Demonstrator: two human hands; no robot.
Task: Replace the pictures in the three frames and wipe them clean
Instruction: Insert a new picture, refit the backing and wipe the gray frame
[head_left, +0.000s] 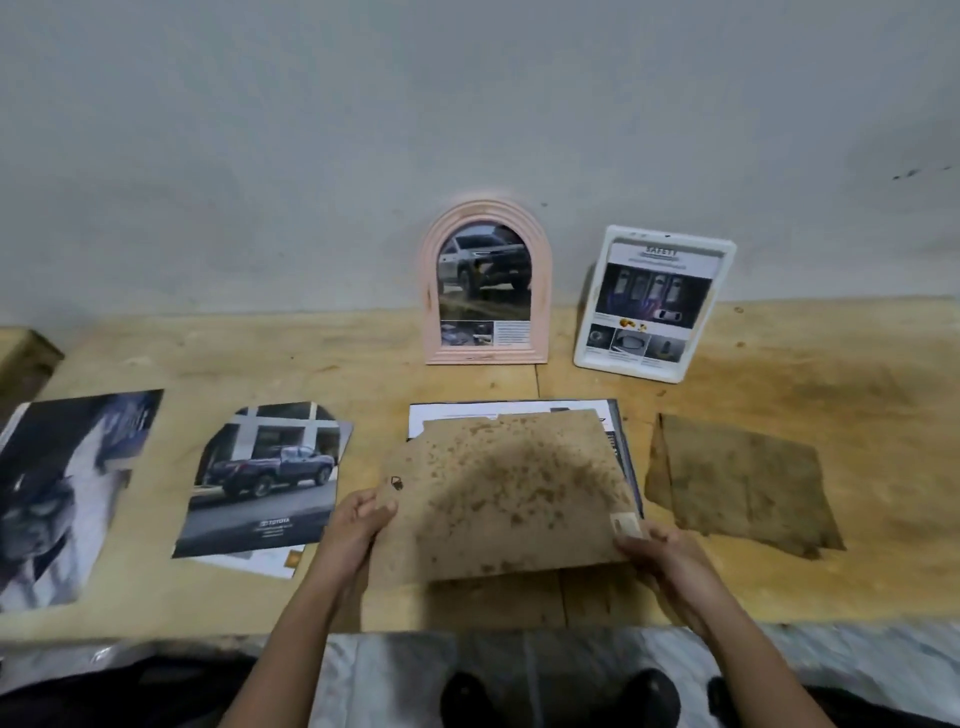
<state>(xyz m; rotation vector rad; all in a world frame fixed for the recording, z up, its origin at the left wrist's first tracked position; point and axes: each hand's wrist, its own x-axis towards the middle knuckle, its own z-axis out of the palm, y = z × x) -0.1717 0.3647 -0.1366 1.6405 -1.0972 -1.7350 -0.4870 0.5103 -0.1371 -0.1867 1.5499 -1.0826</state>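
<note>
Okay, left hand (358, 525) grips the left edge of the stained backing board (514, 493), right hand (660, 556) pinches its near right corner (board held between them, above the table (883, 415)). Brown cloth (743, 483) lies right, truck picture (265, 478) left. Farther back, pink arched frame (485, 280) and white frame (653, 304) lean on the wall.

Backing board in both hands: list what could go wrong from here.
1. The backing board is blotched with brown stains; lowered, it might mark the print beneath.
2. Left hand and right hand grip only its near corners, so it could tilt and land askew.
3. The pink frame and white frame stand just beyond; pushing the board forward might topple them.
</note>
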